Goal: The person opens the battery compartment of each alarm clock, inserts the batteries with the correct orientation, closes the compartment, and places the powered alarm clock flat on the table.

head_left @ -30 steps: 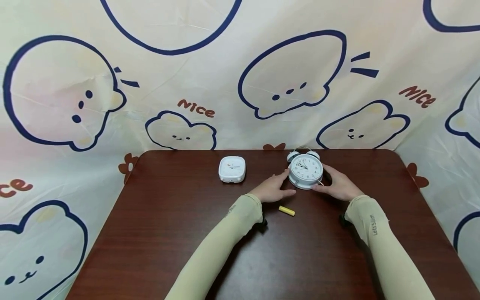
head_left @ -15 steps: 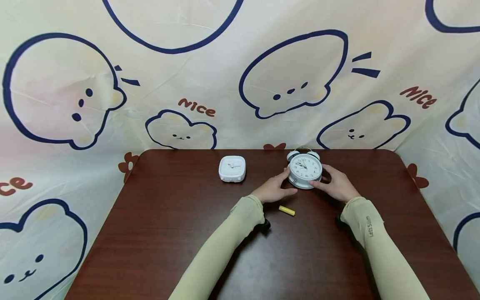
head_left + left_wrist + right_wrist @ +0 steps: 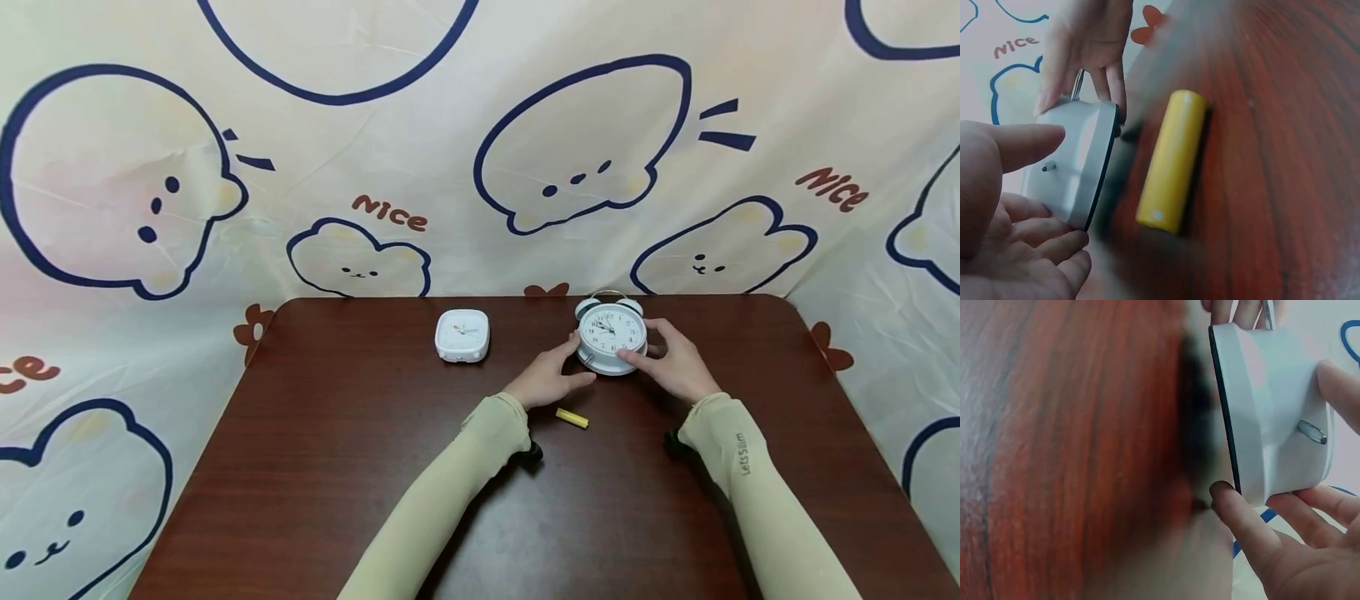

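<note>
A round white alarm clock (image 3: 612, 329) with twin bells and a top handle is near the far table edge, its dial facing up toward the head camera. My left hand (image 3: 546, 377) holds its left side, fingers against the casing and thumb beside the lower edge. On the opposite side my right hand (image 3: 678, 365) grips it, thumb on the front rim and fingers around the side. Short metal feet (image 3: 1313, 432) stick out of the casing (image 3: 1072, 162). Whether the clock touches the table is unclear. A yellow battery-like cylinder (image 3: 1172, 159) lies near the left hand.
A white rounded-square clock (image 3: 462, 335) sits on the brown table (image 3: 337, 467), left of the alarm clock. Behind the table hangs a cloth (image 3: 450, 167) printed with cartoon bears, close to the far edge.
My right thumb has moved left and up from the alarm clock's lower right onto its front rim. The left hand, yellow cylinder and square clock stay about where they were.
</note>
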Tool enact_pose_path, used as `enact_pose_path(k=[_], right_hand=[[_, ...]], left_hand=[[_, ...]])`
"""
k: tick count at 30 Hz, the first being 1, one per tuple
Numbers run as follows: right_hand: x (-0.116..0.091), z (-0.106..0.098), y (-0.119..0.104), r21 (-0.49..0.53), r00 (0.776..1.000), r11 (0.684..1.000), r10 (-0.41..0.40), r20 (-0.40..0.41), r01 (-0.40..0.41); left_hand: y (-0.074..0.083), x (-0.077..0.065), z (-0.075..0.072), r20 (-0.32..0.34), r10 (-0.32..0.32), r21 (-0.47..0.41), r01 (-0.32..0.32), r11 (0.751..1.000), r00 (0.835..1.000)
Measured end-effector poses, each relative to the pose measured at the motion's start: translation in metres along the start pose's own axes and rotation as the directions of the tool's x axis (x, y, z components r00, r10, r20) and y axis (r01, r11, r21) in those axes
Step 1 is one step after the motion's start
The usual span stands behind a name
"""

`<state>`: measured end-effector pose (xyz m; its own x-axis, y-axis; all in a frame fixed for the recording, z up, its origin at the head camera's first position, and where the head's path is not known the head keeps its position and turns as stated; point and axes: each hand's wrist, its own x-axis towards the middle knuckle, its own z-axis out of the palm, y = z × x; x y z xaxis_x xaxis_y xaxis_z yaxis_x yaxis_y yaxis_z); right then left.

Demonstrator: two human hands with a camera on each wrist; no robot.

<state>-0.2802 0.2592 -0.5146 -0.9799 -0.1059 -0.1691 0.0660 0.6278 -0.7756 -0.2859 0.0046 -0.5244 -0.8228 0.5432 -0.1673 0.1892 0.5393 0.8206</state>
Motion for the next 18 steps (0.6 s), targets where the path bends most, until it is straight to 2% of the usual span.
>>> enact_pose_path(k=[5,8,13,18], right_hand=[[-0.007,-0.003,-0.006,0.081,0.999,0.997,-0.014,-0.043,0.017],[-0.011,-0.003,-0.011,0.124,0.995,0.991,-0.04,-0.09,0.051],[-0.016,0.001,-0.019,0.144,0.981,0.981,-0.102,-0.163,0.126],[-0.021,0.006,-0.026,0.161,0.972,0.973,-0.13,-0.194,0.163]], left_hand=[[0.006,-0.004,0.0,-0.053,0.04,-0.045,-0.042,0.998,0.998],[0.009,-0.007,0.001,-0.102,0.068,-0.143,-0.082,0.986,0.993],[0.011,-0.009,0.003,-0.221,0.087,-0.311,-0.154,0.938,0.972],[0.012,-0.01,0.001,-0.322,0.08,-0.347,-0.196,0.917,0.943]])
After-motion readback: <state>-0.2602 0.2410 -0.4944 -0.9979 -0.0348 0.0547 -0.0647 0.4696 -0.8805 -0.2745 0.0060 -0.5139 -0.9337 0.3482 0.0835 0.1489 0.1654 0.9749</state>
